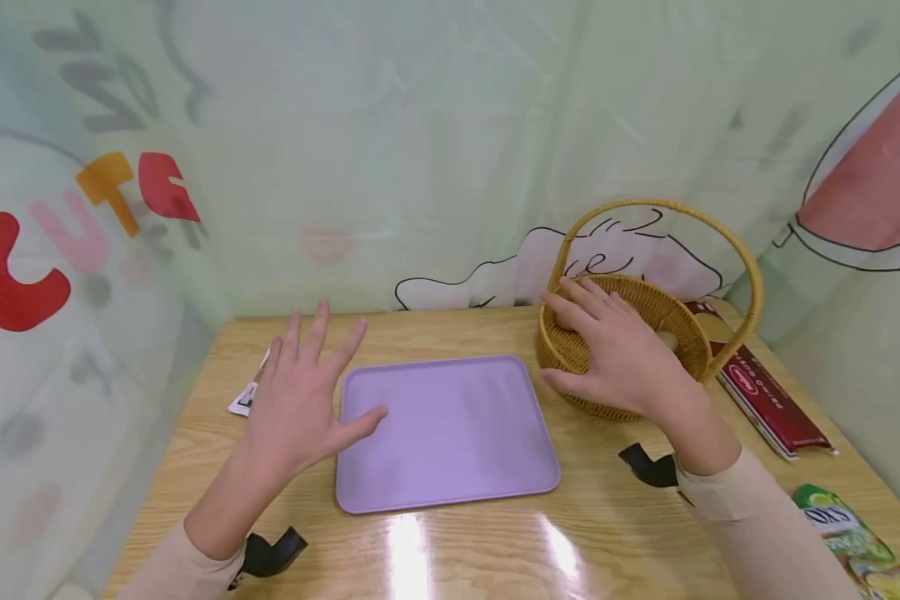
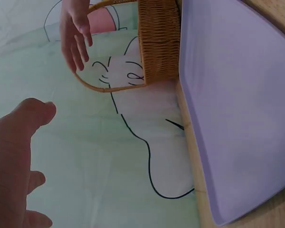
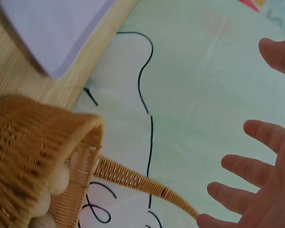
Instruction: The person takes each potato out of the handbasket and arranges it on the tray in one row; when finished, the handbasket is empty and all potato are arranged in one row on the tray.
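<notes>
My left hand hovers with spread fingers by the left edge of a purple tray, holding nothing. My right hand, fingers also apart and nothing in its grasp, is held up in front of a wicker basket with a tall arched handle. In the right wrist view, several pale round things lie inside the basket. The left wrist view shows the right hand overlapping the basket handle, with the left thumb at the near side.
Right of the basket lies a dark red packet, with a green packet nearer the front right. A small white-edged packet is partly hidden behind the left hand. A printed curtain hangs behind the wooden table.
</notes>
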Available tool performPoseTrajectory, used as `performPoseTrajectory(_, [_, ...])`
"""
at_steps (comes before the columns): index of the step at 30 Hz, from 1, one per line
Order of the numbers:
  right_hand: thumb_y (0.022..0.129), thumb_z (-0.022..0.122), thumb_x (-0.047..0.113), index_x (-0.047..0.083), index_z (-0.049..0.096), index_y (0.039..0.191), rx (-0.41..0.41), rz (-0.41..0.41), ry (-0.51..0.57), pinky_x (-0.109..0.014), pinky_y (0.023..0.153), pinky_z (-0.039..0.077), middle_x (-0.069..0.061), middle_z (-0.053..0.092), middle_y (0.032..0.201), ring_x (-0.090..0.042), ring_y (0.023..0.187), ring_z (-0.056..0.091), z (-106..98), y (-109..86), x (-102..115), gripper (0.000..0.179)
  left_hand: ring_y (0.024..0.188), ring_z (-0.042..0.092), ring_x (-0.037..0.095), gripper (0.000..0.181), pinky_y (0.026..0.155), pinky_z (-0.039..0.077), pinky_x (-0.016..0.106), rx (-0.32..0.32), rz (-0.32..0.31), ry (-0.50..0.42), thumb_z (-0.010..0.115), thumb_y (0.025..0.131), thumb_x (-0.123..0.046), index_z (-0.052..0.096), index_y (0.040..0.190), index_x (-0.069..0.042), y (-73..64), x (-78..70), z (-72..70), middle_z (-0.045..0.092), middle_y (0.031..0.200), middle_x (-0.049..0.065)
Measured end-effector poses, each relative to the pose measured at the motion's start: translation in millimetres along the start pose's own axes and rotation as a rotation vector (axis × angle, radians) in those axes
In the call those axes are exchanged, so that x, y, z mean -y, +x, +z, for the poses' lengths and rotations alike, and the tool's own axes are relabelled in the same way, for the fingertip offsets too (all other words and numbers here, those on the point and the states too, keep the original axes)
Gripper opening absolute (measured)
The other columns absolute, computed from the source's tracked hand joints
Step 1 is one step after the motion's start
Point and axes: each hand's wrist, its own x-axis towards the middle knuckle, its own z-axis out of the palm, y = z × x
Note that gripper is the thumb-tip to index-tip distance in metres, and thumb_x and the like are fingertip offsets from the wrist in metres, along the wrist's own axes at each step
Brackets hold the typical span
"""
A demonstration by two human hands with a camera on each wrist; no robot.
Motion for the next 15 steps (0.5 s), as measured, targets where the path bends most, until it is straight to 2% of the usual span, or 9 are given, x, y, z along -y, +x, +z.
performPoseTrajectory(3, [0.080,0.071,0.056,0.015,0.037,0.150,-0.002,0.004,0.015,-0.065,0.108,0.025,-0.018,0.030,0.154,-0.042,0.142,0.022,-3.0,3.1,-8.5,0.088,0.136,0.021,0.055,0.097,0.099,0.033,0.071,0.006,-0.023,-0.058,0.061,0.075,-0.071,0.026,0.155,-0.029,-3.0,0.9,7.0,0.015,0.158,0.022])
performPoseTrajectory(8, [0.079,0.074,0.051,0.010,0.040,0.147,-0.008,0.014,0.023,-0.062,0.107,0.029,-0.017,0.031,0.153,-0.042,0.139,0.028,-8.9,6.0,-22.1,0.087,0.135,0.022,0.056,0.098,0.085,0.046,0.069,0.088,-0.118,-0.175,0.066,0.077,-0.064,0.018,0.156,-0.032,-14.0,1.0,23.7,0.006,0.160,0.020])
performPoseTrajectory(9, [0.078,0.074,0.050,0.010,0.041,0.147,-0.007,0.022,0.025,-0.061,0.106,0.030,-0.017,0.031,0.153,-0.043,0.138,0.030,-10.0,6.5,-24.6,0.087,0.134,0.023,0.056,0.099,0.080,0.048,0.068,0.102,-0.136,-0.198,0.067,0.078,-0.063,0.017,0.157,-0.032,-16.8,1.2,27.5,0.006,0.160,0.021])
performPoseTrajectory(12, [0.078,0.075,0.048,0.011,0.041,0.147,-0.001,0.050,0.037,-0.062,0.103,0.033,-0.018,0.033,0.152,-0.044,0.134,0.035,-13.4,8.5,-32.1,0.085,0.130,0.027,0.057,0.099,0.078,0.049,0.067,0.126,-0.167,-0.244,0.070,0.078,-0.058,0.018,0.157,-0.027,-24.2,3.3,40.4,0.010,0.158,0.025])
performPoseTrajectory(15, [0.079,0.075,0.046,0.011,0.042,0.146,0.008,0.076,0.057,-0.063,0.101,0.035,-0.020,0.036,0.150,-0.045,0.132,0.037,-15.2,11.6,-40.3,0.083,0.127,0.030,0.057,0.099,0.081,0.047,0.069,0.127,-0.199,-0.278,0.072,0.078,-0.053,0.020,0.157,-0.023,-30.5,7.3,52.3,0.016,0.155,0.030])
